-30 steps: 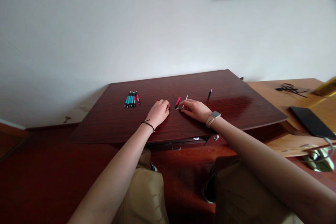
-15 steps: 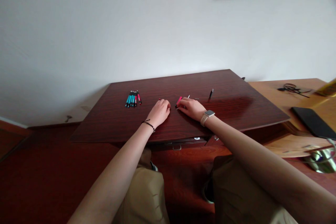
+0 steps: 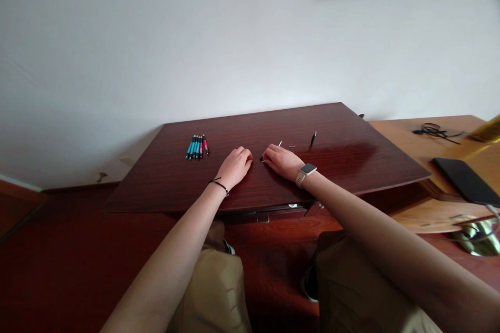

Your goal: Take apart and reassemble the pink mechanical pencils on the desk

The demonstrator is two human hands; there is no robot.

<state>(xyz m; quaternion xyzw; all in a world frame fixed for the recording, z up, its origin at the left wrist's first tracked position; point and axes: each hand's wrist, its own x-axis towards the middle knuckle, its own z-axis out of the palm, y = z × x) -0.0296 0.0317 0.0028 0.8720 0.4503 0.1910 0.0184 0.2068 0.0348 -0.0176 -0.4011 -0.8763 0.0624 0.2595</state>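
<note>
My left hand (image 3: 236, 166) rests on the dark wooden table with its fingers curled. A tiny red bit shows just beyond its knuckles, and what the fingers hold, if anything, is hidden. Close by on the right, my right hand (image 3: 284, 161) is closed around a pen barrel, of which only the black end (image 3: 261, 159) peeks out at the fingertips. Past that hand lie a thin white stick (image 3: 280, 143), perhaps a refill, and a small dark, thin piece (image 3: 291, 146). Farther right is a black pen part (image 3: 313, 139) with a light tip.
Several blue and pink pens (image 3: 197, 146) lie in a row at the left of the table (image 3: 250, 125). A lighter wooden desk (image 3: 394, 130) adjoins on the right, bearing a black cable (image 3: 435, 131) and a black phone (image 3: 466, 181). A white wall stands behind.
The pink barrel in my right hand has turned out of sight behind the fingers, leaving its black end visible. My left hand is almost unmoved.
</note>
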